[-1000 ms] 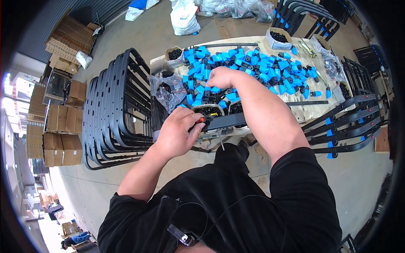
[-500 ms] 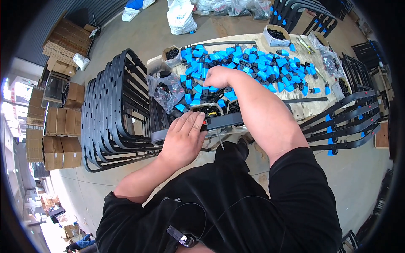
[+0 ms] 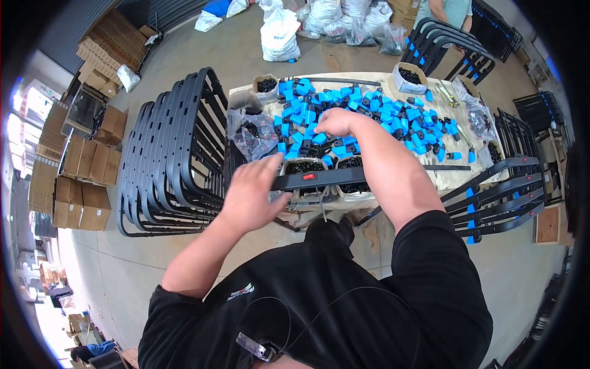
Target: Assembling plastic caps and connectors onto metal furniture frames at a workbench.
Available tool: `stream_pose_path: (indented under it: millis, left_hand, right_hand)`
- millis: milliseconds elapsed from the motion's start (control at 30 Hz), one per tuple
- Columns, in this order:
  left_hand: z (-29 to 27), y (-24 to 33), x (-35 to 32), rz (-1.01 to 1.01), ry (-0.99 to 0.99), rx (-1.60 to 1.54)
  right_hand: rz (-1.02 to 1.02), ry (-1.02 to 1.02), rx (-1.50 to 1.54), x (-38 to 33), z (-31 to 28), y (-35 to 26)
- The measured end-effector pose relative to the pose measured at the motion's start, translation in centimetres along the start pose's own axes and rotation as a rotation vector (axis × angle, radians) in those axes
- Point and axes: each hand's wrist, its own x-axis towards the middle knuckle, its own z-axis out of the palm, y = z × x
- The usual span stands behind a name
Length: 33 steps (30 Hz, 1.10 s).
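My left hand [image 3: 249, 192] clamps the near end of a flat black bar [image 3: 319, 178] with a small red mark, lying across the table's [image 3: 448, 178] near edge. My right hand [image 3: 335, 121] has reached farther than a second ago, fingers closing among the blue-and-black plastic clips [image 3: 393, 114] (whether one is pinched, I cannot tell). To the left stand stacked black tubular frames [image 3: 172, 154], smooth and rounded.

The person wears a black short-sleeved shirt with a small chest logo, thin cable and clipped device.
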Motion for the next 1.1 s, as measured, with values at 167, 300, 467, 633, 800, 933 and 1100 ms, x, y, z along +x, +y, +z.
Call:
stream_pose_path:
  millis: [167, 300, 467, 633, 800, 933, 1100]
  left_hand:
    - [3.8, -5.7, -4.5, -0.256, 0.156, -0.107]
    - [5.0, -6.1, -4.8, -0.256, 0.301, -0.161]
    - [4.7, -5.4, -7.0, -0.161, 0.329, -0.195]
    - [4.1, -7.0, -8.8, 0.028, 0.263, -0.189]
    - [5.2, -4.2, -9.7, 0.166, 0.313, -0.26]
    - [5.2, -1.2, -10.0, 0.102, 0.291, -0.284]
    - [4.5, 3.8, -9.4, 0.097, 0.246, -0.318]
  right_hand:
    - [-0.083, 0.02, -0.027, 1.2, 0.5, -0.2]
    - [-0.06, 0.088, -0.218, 1.0, 1.3, 1.4]
    - [-0.003, 0.187, 0.112, -3.8, 5.5, -1.4]
    - [-0.171, 0.3, 0.067, -11.6, 9.6, -5.6]
    - [-0.293, 0.433, 0.269, -17.3, 13.3, -3.9]
    - [-0.255, 0.849, 0.558, -24.6, 11.6, -0.6]
    - [-0.298, 0.954, 0.165, -36.9, 11.0, 3.9]
